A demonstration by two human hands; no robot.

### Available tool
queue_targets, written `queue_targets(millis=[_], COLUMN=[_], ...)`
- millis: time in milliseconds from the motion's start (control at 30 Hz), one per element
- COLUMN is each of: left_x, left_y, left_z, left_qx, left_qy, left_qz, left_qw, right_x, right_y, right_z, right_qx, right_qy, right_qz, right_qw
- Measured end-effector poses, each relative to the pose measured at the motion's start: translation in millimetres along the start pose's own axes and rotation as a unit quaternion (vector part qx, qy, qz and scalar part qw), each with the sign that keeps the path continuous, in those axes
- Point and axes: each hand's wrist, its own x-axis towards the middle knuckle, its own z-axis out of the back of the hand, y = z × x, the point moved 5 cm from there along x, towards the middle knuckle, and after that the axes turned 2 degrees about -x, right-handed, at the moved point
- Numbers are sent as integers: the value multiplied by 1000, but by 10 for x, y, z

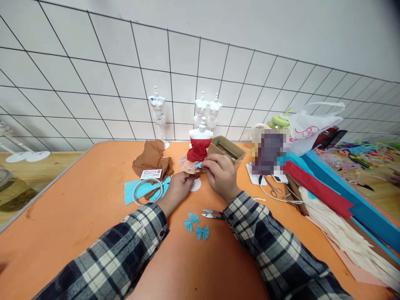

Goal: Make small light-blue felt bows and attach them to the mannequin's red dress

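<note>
I've got both hands up at the small white mannequin bust w/ red crepe bodice and pale pink ruffled skirt (199, 151), standing on the orange tabletop (78, 208) near the middle, just in front of the white grid-tiled wall (93, 71). My left hand (176, 187) is curled round the base of the skirt from below, fingers closed on the lower ruffle/stand area (exact contact is hidden by the hand itself). My right hand (220, 175) is pinched shut at the skirt's right hem, w/ a scrap of turquoise paper (198, 165) showing betw. fingertips and skirt; can't tell if it's stuck on or just held there.

On the table close to my wrists: two small turquoise paper bows (197, 227), just beside each other, and a pair of small silver thread snips (212, 214) touching nothing, near my right cuff. Left of the bust: a crumpled brown crepe paper bundle (152, 160), a flat turquoise paper sheet (140, 189) under a clear tape roll (148, 191). Behind the right hand sits an open brown cardboard box (227, 149). Three more bare white mannequin busts (203, 109) stand by the wall. Far right: stacked crepe sheets in blue, red and cream (328, 200), small scissors (274, 189), a white plastic bag (309, 127).
</note>
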Motion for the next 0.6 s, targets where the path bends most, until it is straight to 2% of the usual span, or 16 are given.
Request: queue_targets(millis=[233, 600], left_x=[-3, 7], left_y=[-11, -6], left_z=[9, -9], left_qx=[-2, -10], left_qy=[1, -1], left_qz=[-2, -5], left_qw=[1000, 1000], right_x=[-22, -77], right_y=[-31, 21], right_z=[-34, -52], right_qx=[16, -14], right_qy=[43, 33], right_qz=[-9, 49], right_qw=[999, 998])
